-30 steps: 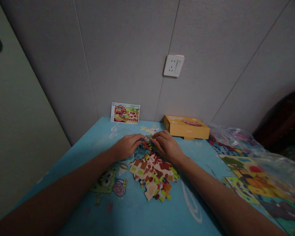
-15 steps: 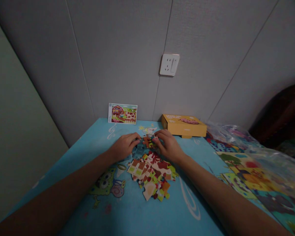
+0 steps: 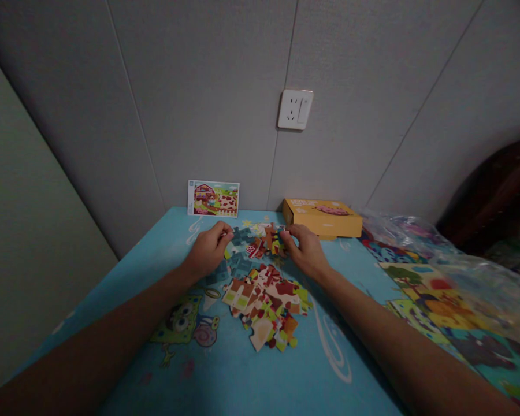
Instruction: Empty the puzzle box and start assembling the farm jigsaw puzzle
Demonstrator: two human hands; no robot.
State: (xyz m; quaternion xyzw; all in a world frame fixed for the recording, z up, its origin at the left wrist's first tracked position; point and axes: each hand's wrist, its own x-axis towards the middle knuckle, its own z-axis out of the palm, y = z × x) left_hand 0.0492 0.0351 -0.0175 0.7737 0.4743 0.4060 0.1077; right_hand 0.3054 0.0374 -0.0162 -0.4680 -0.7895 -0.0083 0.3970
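A heap of jigsaw puzzle pieces (image 3: 271, 306), mostly picture side up, lies on the blue patterned tabletop (image 3: 247, 384). Behind it spread more pieces, some showing blue-grey backs (image 3: 240, 263), others coloured fronts (image 3: 268, 238). My left hand (image 3: 207, 249) is closed at the left edge of this spread, thumb and forefinger pinching what looks like the edge of a puzzle piece. On the right edge, my right hand (image 3: 307, 249) also pinches a puzzle piece between thumb and fingers; most of that piece is hidden.
A farm picture card (image 3: 214, 199) leans against the grey wall (image 3: 216, 104). At the back right stands a yellow box (image 3: 325, 222). Plastic-wrapped picture sheets (image 3: 433, 289) cover the right side. A socket (image 3: 295, 110) is on the wall.
My hands have moved apart, the left one leftward and the right one slightly rightward. More blue-grey and coloured pieces now show between them. The view has shifted a little.
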